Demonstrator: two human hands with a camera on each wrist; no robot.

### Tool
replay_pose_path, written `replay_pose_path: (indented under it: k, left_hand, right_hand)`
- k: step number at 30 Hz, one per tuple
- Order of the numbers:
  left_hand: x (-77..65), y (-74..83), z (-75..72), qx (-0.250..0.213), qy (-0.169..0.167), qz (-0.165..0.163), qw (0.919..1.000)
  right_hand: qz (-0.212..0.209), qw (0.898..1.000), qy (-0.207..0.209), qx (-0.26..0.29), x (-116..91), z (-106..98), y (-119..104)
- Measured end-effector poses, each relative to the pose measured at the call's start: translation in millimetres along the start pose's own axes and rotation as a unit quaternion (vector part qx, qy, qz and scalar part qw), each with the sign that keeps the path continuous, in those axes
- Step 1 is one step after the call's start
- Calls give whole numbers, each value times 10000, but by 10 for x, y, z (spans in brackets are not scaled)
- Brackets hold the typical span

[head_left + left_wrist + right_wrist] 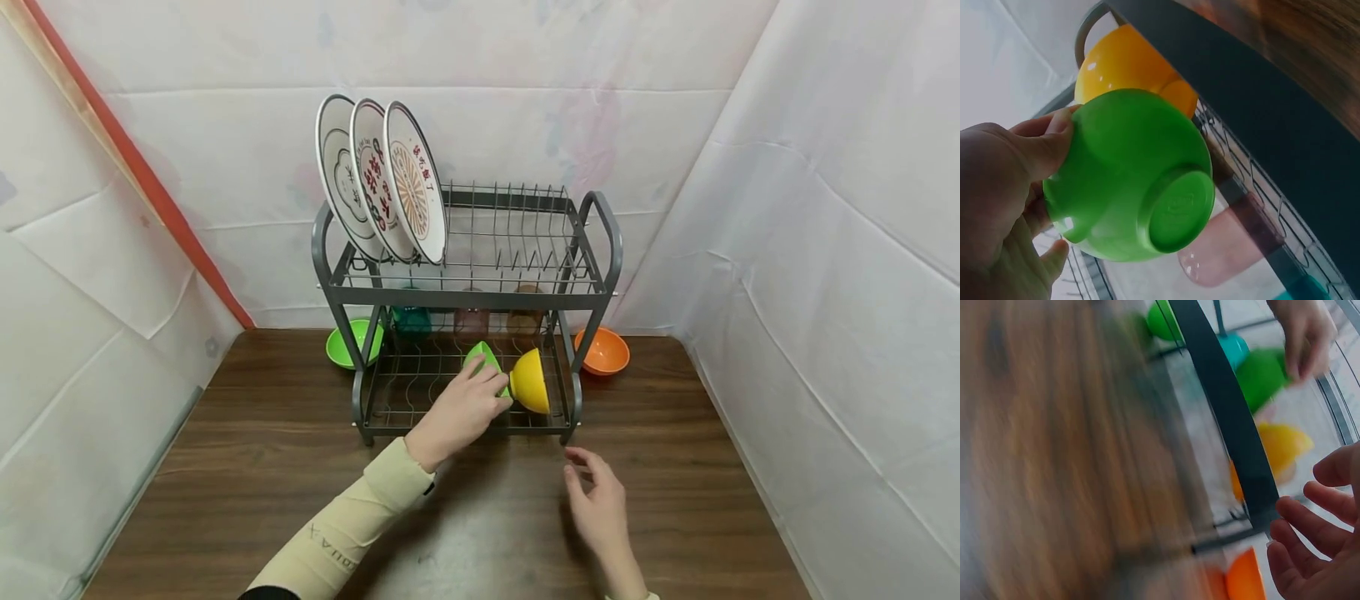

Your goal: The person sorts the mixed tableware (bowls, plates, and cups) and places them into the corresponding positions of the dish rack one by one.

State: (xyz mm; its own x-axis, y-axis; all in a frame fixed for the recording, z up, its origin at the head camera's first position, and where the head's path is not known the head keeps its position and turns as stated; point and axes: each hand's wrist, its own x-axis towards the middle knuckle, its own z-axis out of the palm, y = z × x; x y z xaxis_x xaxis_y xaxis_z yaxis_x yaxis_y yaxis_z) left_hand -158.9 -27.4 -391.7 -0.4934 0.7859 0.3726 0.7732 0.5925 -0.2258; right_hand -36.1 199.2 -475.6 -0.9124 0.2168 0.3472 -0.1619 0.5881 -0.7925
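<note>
My left hand (461, 414) grips a green bowl (1119, 156) by its rim, inside the lower tier of a dark grey two-tier dish rack (465, 297). The bowl is tipped on its side, its round foot showing in the left wrist view. Right beside it on the lower tier, a yellow bowl (530, 383) also stands on its side, its rim toward the right. My right hand (600, 506) hovers over the table in front of the rack's right foot, fingers loosely bent and holding nothing.
Three patterned plates (416, 187) stand upright on the upper tier's left. Behind the bowls are a teal cup (412, 320), a pink cup (471, 322) and a brown cup (525, 321). Another green bowl (341, 346) sits left of the rack, an orange bowl (606, 352) right.
</note>
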Motion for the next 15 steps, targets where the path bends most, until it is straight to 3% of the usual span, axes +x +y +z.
replay_pose_path:
  k: [6,15]
  left_hand:
    - [127,48,120,78,-86,109,9999]
    - [181,138,269,-53,-175,79,9998]
  right_hand:
    - [156,9984,-510,186,-67,153,-79]
    - [140,9966,-776,253,-126,219,-58]
